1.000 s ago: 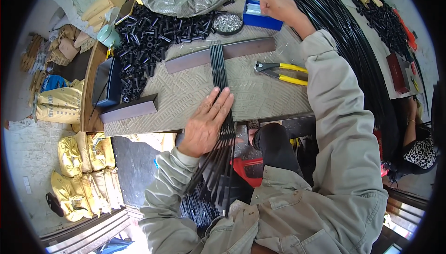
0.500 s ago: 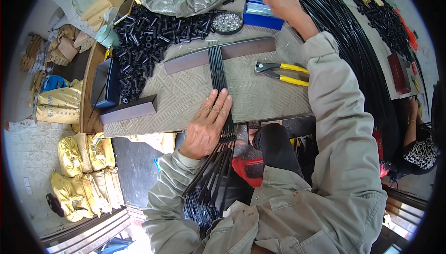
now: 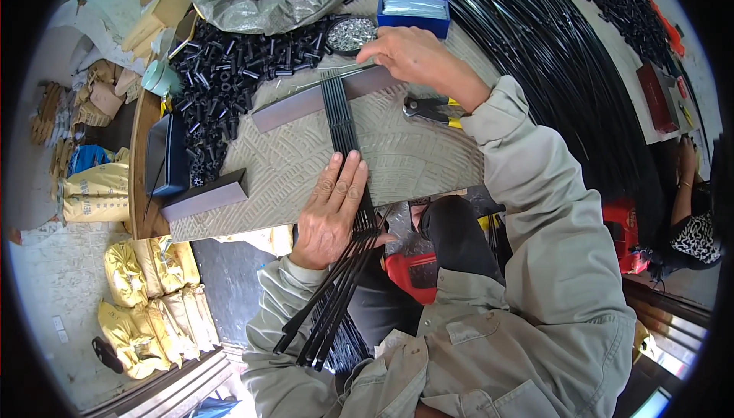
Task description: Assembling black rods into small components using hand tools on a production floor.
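While my left hand (image 3: 329,208) lies flat over the rods (image 3: 339,124), its fingers held close together and pointing toward twelve o'clock, its thumb sticks out past their far edge, so I have the bunch between thumb and fingers near the table's (image 3: 428,166) edge. Above my fingertips the rods run up toward twelve across the metal bar (image 3: 294,108); below my hand they spread off the edge, their loose ends hanging between six and seven.

At one o'clock from that hand, my right hand (image 3: 419,57) has its fingers bent and drawn close, tips aimed at nine; I can't tell whether anything thin is pinched there, or whether I touch the bar beneath. The dish (image 3: 342,53) of silver bits sits just beside those tips at ten, the blue box (image 3: 397,21) at twelve, the pliers (image 3: 419,108) at six.

Half a second ago my right hand was at the blue box; now it has come back toward six, leaving the box's pale strips (image 3: 413,6) uncovered, and my forearm hides most of the pliers' handles. My left hand stays on the rods.
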Demonstrator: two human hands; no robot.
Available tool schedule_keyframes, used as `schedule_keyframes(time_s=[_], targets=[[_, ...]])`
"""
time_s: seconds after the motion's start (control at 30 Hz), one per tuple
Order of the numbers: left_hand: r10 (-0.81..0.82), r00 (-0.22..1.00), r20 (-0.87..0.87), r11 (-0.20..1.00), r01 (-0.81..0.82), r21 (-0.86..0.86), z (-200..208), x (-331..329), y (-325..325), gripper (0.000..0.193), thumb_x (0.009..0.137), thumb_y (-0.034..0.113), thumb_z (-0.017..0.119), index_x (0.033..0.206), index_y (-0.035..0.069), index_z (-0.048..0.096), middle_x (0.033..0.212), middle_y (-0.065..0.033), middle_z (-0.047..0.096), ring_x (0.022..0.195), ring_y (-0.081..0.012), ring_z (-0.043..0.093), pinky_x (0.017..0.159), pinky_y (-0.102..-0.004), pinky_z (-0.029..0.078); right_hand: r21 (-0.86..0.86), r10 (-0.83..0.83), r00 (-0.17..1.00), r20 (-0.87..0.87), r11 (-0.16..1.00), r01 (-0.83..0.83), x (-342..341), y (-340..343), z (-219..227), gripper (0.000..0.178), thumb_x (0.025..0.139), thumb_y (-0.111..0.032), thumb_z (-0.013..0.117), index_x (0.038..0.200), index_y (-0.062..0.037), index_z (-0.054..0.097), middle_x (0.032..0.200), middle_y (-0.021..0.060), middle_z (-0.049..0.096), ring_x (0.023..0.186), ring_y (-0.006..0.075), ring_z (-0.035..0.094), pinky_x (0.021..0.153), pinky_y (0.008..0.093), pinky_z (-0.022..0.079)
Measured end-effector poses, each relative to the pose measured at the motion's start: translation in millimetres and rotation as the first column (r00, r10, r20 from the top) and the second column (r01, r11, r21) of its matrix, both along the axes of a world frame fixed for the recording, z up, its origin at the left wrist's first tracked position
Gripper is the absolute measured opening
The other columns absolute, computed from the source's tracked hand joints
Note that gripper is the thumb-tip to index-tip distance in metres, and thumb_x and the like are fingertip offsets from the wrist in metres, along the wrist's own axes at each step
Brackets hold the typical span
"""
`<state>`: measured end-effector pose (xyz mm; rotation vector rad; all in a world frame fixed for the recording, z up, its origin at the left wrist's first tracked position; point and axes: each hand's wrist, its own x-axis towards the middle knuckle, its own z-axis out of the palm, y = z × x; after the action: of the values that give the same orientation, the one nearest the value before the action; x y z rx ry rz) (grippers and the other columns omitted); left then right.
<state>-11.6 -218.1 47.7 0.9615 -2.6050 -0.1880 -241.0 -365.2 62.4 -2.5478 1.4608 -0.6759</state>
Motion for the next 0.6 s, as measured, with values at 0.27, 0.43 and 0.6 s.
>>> schedule_keyframes(time_s=[0.27, 0.43, 0.6], targets=[[-0.005, 1.000, -0.020, 1.000, 0.005, -0.001, -1, -3, -1, 0.090, 0.058, 0.051, 0.072, 0.120, -0.008, 0.043, 0.127, -0.0237, 0.041, 0.121, -0.0394, 0.035, 0.099, -0.0409, 0.032, -0.042, 0.022, 1.000, -0.014, 0.999, -0.023, 7, -3, -3, 0.016, 0.078, -0.011, 0.056, 0.090, -0.0195, 0.064, 0.078, 0.0068, 0.055, 0.076, 0.0288, 0.058, 0.059, 0.0404, 0.044], [0.004, 1.000, -0.009, 1.000, -0.004, -0.005, -2, -2, -1, 0.089, 0.061, 0.054, 0.066, 0.123, -0.005, 0.042, 0.128, -0.0200, 0.040, 0.122, -0.0370, 0.034, 0.099, -0.0414, 0.032, -0.101, 0.052, 0.999, 0.010, 0.994, -0.050, 11, -4, -4, 0.016, 0.078, -0.011, 0.056, 0.089, -0.0195, 0.063, 0.079, 0.0067, 0.055, 0.074, 0.0284, 0.058, 0.057, 0.0405, 0.045], [-0.005, 1.000, -0.009, 1.000, 0.005, -0.004, -2, -2, -2, 0.088, 0.060, 0.055, 0.065, 0.123, -0.003, 0.043, 0.128, -0.0183, 0.041, 0.123, -0.0369, 0.034, 0.099, -0.0413, 0.032, -0.175, 0.085, 0.996, 0.011, 0.981, -0.082, 12, -10, -6, 0.013, 0.079, -0.012, 0.055, 0.087, -0.0182, 0.063, 0.079, 0.0066, 0.055, 0.072, 0.0288, 0.058, 0.055, 0.0406, 0.044]])
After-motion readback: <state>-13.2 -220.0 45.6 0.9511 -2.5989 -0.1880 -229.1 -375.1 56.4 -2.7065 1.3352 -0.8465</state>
